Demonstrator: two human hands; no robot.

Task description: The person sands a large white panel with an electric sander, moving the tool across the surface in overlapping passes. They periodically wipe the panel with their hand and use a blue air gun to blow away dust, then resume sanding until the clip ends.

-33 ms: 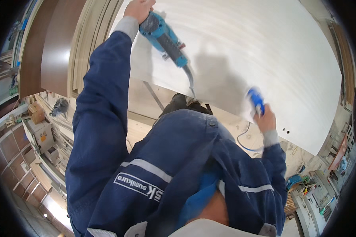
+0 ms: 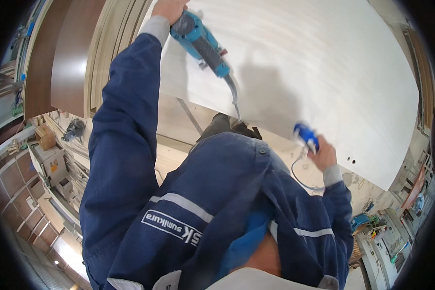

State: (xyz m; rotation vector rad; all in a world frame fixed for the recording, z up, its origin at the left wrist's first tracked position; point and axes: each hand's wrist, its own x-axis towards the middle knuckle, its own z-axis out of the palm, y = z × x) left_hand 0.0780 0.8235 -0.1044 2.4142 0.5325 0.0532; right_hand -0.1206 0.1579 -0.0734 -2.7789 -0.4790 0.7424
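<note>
**Two tools over a white panel: the blue one lowered, the teal one almost unchanged**

View from the head. The left hand [image 2: 169, 10], partly cut off by the upper edge, has its grip clamped on the upper end of a teal power tool [image 2: 203, 46]; some of the fingers are hidden. The tool slants down toward the wearer over a white panel [image 2: 362, 87], and its curved grey tail [image 2: 233, 89] reaches past the panel's near edge. Compared with the earlier frame, hand and tool keep nearly the same position and slant.

The right hand [image 2: 325, 153] has its grip closed around a blue handheld tool [image 2: 306, 135], which is somewhat blurred. Here lies the chief difference: the tool has moved lower and to the left, from a steeper slant to a flatter one, and now appears close to the panel's near edge. Whether it touches the panel cannot be told. The hand has dropped slightly with it. A thin hose [image 2: 293, 175] loops beneath; more of its upper stretch now shows, leading up toward the tool.

Just right of this hand, two dark holes [image 2: 351, 160] pierce or mark the panel, as before. Brown boards [image 2: 72, 58] at the left and a cardboard box [image 2: 44, 137] below them have likewise not visibly shifted.
</note>
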